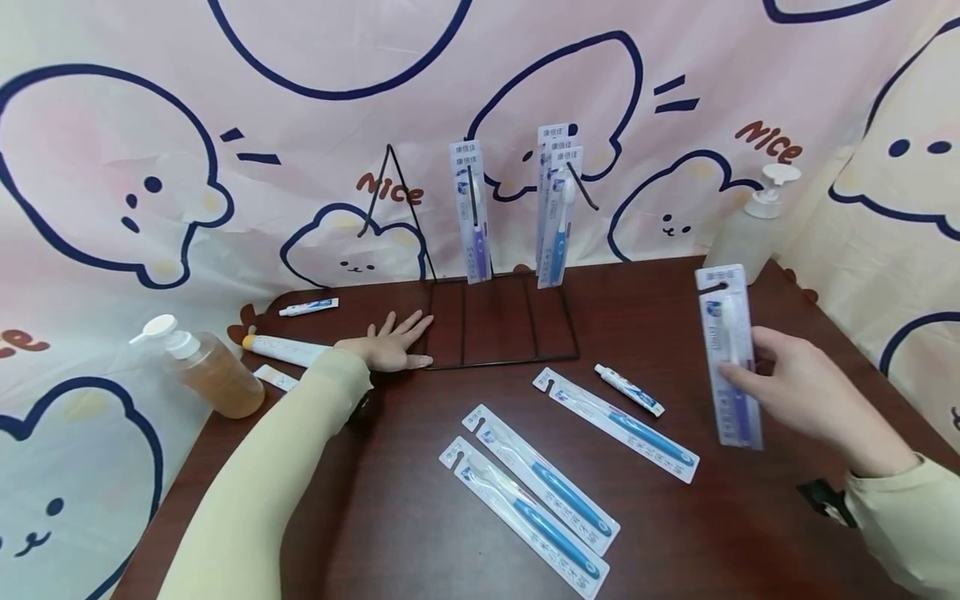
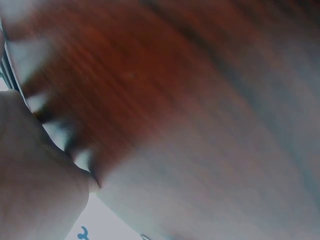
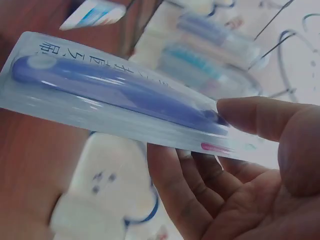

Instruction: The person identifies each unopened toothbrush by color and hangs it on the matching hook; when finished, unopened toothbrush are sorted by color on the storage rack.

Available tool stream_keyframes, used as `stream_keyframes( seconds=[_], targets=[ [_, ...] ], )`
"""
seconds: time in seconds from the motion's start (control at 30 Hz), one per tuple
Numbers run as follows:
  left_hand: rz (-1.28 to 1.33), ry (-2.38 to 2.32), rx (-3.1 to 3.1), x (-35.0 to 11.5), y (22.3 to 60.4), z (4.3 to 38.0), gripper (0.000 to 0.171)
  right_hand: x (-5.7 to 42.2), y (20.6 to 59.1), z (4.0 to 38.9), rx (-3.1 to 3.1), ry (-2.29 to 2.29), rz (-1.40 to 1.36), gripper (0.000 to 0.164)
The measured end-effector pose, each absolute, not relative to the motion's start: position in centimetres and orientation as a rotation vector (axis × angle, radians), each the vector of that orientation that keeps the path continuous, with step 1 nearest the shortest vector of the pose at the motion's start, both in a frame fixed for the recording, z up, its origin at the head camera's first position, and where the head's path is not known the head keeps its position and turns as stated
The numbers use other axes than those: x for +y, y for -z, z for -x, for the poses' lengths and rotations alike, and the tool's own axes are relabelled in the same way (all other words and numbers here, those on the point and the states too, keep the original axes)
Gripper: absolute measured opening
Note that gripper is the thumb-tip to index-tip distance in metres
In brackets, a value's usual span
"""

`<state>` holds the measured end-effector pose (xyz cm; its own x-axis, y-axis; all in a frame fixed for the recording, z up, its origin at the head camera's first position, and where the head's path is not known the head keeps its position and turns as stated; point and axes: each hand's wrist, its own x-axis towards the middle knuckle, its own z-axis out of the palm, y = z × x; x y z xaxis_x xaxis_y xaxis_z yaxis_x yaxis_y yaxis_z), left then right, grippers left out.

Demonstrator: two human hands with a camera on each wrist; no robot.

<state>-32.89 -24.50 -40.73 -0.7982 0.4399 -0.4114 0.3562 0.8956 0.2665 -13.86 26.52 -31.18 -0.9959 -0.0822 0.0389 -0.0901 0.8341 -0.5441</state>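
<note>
My right hand (image 1: 798, 387) pinches a packaged purple toothbrush (image 1: 731, 358) between thumb and fingers, upright over the right of the table. The right wrist view shows the purple handle (image 3: 120, 92) through the clear blister, with the thumb on one side and fingers on the other. With fingers spread, my left hand (image 1: 386, 343) rests on the table at the left edge of the black wire rack (image 1: 502, 362). Purple toothbrush packs (image 1: 471, 212) hang on its middle hook, and blue ones (image 1: 558, 225) on its right hook. The left hook (image 1: 367, 225) holds nothing.
Several packaged blue toothbrushes (image 1: 540, 479) and a small toothpaste tube (image 1: 630, 390) lie in front. Pump bottles stand at left (image 1: 217, 375) and back right (image 1: 750, 225). More tubes lie at left, including a yellow-capped one (image 1: 285, 350). A patterned cloth (image 1: 337, 117) hangs behind.
</note>
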Motion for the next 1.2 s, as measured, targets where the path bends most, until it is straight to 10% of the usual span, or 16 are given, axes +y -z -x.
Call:
stream_keyframes(
  seconds=[1.2],
  targets=[
    [-0.583, -0.240, 2.588, -24.6, 40.8, 32.9, 0.085, 7.5, 28.2, 19.8, -2.712, -1.370, -0.721, 0.049]
  ],
)
